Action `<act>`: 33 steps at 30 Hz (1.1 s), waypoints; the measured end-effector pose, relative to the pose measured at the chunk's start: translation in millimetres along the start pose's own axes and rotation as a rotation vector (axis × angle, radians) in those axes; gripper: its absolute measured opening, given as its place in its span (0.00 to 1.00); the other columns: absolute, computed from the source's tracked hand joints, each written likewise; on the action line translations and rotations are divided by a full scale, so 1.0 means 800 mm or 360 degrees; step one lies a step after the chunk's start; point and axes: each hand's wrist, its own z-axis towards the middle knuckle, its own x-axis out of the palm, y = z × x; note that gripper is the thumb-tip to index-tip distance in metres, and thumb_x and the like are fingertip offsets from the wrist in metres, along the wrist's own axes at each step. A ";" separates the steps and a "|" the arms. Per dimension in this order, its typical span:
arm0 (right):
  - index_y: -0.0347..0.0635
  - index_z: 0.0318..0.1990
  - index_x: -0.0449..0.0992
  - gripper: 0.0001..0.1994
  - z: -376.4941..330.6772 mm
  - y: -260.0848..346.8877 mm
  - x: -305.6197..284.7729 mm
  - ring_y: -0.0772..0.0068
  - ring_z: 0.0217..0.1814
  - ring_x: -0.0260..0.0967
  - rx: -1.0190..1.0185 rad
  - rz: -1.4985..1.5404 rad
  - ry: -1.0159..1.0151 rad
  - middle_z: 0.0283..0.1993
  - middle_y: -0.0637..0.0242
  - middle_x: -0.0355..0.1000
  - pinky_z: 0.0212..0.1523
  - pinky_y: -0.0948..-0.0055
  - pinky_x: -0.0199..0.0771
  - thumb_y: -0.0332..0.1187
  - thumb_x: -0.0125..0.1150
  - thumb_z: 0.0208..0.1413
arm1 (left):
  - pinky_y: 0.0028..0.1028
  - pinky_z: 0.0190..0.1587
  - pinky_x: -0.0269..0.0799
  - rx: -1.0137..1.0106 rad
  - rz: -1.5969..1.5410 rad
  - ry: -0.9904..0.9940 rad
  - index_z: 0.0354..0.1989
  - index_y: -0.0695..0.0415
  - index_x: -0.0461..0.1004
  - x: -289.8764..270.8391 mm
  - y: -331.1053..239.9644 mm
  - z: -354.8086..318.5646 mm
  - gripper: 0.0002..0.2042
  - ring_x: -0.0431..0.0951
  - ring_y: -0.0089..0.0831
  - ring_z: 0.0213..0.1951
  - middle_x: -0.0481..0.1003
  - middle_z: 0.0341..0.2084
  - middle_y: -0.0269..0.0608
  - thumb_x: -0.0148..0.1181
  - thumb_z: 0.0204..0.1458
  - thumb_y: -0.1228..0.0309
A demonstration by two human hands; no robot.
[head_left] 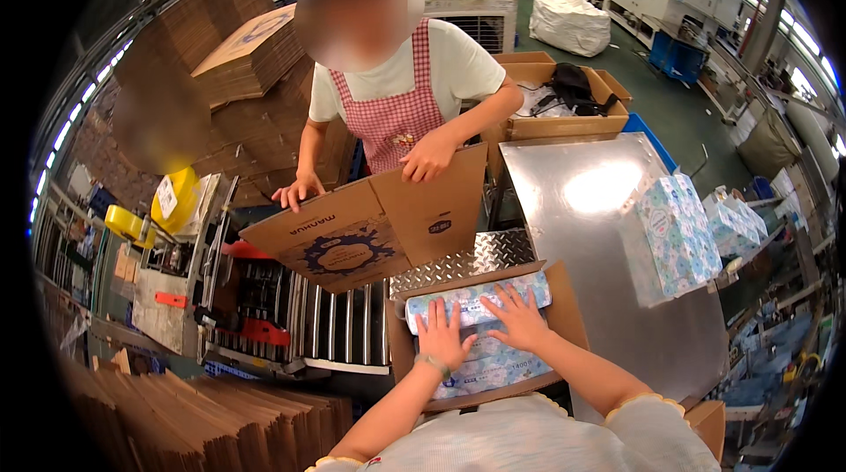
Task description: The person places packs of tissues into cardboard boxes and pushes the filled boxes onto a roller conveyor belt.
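Note:
Both my hands rest on blue-and-white floral packs inside an open cardboard carton [568, 318] in front of me. My left hand [443, 337] has its fingers spread over the packs, with a band round its wrist. Beside it, my right hand [517, 318] lies flat with fingers apart. Under my fingertips is the far wrapped pack [471, 297]; a nearer pack [502, 372] shows below my palms. The carton's flaps stand up around them. Across from me, a co-worker in a checked apron grips a brown printed carton [352, 238], partly unfolded.
To the right stands a metal table [608, 252] with stacked floral packs [677, 230]. On the left are a roller conveyor [348, 327] and a taping machine with yellow tape rolls [176, 199]. Flattened cartons [220, 423] stand at the lower left. A box holds a black bag [577, 89].

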 end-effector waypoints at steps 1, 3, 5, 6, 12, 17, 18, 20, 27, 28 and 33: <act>0.64 0.76 0.54 0.41 -0.002 -0.009 0.015 0.48 0.83 0.35 0.0059 0.0071 0.0065 0.80 0.55 0.46 0.74 0.28 0.34 0.59 0.61 0.58 | 0.64 0.71 0.37 -0.0085 0.0013 0.0494 0.78 0.51 0.43 0.015 0.011 0.010 0.46 0.36 0.52 0.78 0.38 0.77 0.57 0.51 0.58 0.37; 0.62 0.76 0.53 0.41 0.008 -0.032 0.040 0.47 0.84 0.30 0.0123 0.0149 0.0260 0.81 0.55 0.41 0.74 0.26 0.31 0.61 0.58 0.58 | 0.60 0.73 0.37 -0.0171 0.0056 0.0807 0.79 0.50 0.38 0.037 0.019 0.020 0.48 0.33 0.50 0.78 0.32 0.78 0.55 0.48 0.58 0.35; 0.61 0.76 0.54 0.40 0.026 -0.028 0.034 0.46 0.84 0.28 0.0119 0.0217 0.0290 0.82 0.56 0.40 0.73 0.25 0.29 0.60 0.57 0.59 | 0.56 0.73 0.42 -0.0187 -0.0029 0.0649 0.77 0.51 0.46 0.047 0.021 0.031 0.44 0.41 0.53 0.77 0.42 0.76 0.58 0.48 0.60 0.36; 0.59 0.76 0.56 0.39 0.029 -0.033 0.017 0.44 0.82 0.39 0.0091 0.0225 0.0371 0.81 0.53 0.44 0.74 0.34 0.40 0.54 0.61 0.58 | 0.54 0.73 0.44 -0.0201 -0.0066 0.0576 0.76 0.51 0.51 0.048 0.027 0.033 0.42 0.45 0.55 0.76 0.47 0.75 0.59 0.48 0.60 0.37; 0.34 0.60 0.70 0.24 -0.074 -0.048 -0.096 0.46 0.61 0.70 0.0536 0.0367 -0.1065 0.58 0.49 0.74 0.65 0.50 0.64 0.26 0.64 0.54 | 0.47 0.60 0.68 -0.0302 -0.0497 -0.0880 0.58 0.61 0.72 -0.117 0.056 -0.053 0.26 0.75 0.55 0.53 0.78 0.45 0.58 0.66 0.53 0.61; 0.35 0.59 0.72 0.20 -0.101 -0.055 -0.028 0.42 0.55 0.74 0.1225 0.0973 -0.0070 0.51 0.46 0.77 0.55 0.56 0.73 0.26 0.57 0.57 | 0.49 0.42 0.76 -0.0788 -0.0719 0.0137 0.44 0.63 0.76 -0.016 0.124 -0.093 0.18 0.80 0.58 0.37 0.80 0.31 0.59 0.64 0.52 0.61; 0.35 0.58 0.72 0.20 -0.092 -0.048 -0.028 0.43 0.55 0.75 0.1224 0.1002 -0.0085 0.50 0.46 0.77 0.55 0.56 0.73 0.26 0.57 0.58 | 0.50 0.42 0.76 -0.0708 -0.0692 0.0135 0.41 0.63 0.76 -0.013 0.144 -0.081 0.17 0.80 0.58 0.37 0.79 0.30 0.60 0.64 0.52 0.60; 0.35 0.58 0.72 0.19 -0.060 -0.013 -0.040 0.44 0.54 0.76 0.1213 0.1069 -0.0108 0.48 0.47 0.78 0.55 0.58 0.73 0.26 0.56 0.59 | 0.49 0.42 0.76 -0.0587 -0.0670 0.0114 0.36 0.63 0.76 -0.023 0.196 -0.069 0.17 0.80 0.59 0.37 0.79 0.29 0.59 0.65 0.52 0.59; 0.36 0.67 0.64 0.25 0.054 0.174 0.075 0.52 0.65 0.70 0.1024 0.1962 -0.0340 0.63 0.47 0.71 0.63 0.62 0.68 0.21 0.52 0.61 | 0.48 0.48 0.75 -0.0676 -0.0494 0.0073 0.54 0.61 0.74 -0.052 0.432 -0.098 0.23 0.79 0.56 0.44 0.78 0.42 0.60 0.61 0.57 0.56; 0.37 0.71 0.57 0.29 0.084 0.223 0.065 0.51 0.71 0.63 0.0780 0.1833 -0.0473 0.69 0.44 0.63 0.68 0.62 0.62 0.23 0.54 0.61 | 0.47 0.50 0.75 -0.0616 -0.0518 0.0195 0.59 0.60 0.69 -0.048 0.446 -0.109 0.27 0.78 0.57 0.47 0.76 0.46 0.60 0.59 0.59 0.53; 0.41 0.78 0.41 0.46 0.226 0.359 0.049 0.45 0.84 0.27 0.0024 0.0804 0.0189 0.81 0.42 0.36 0.78 0.40 0.27 0.60 0.51 0.63 | 0.42 0.59 0.70 0.0333 -0.0587 0.0679 0.71 0.59 0.55 0.021 0.519 -0.183 0.50 0.73 0.55 0.59 0.73 0.57 0.58 0.66 0.47 0.36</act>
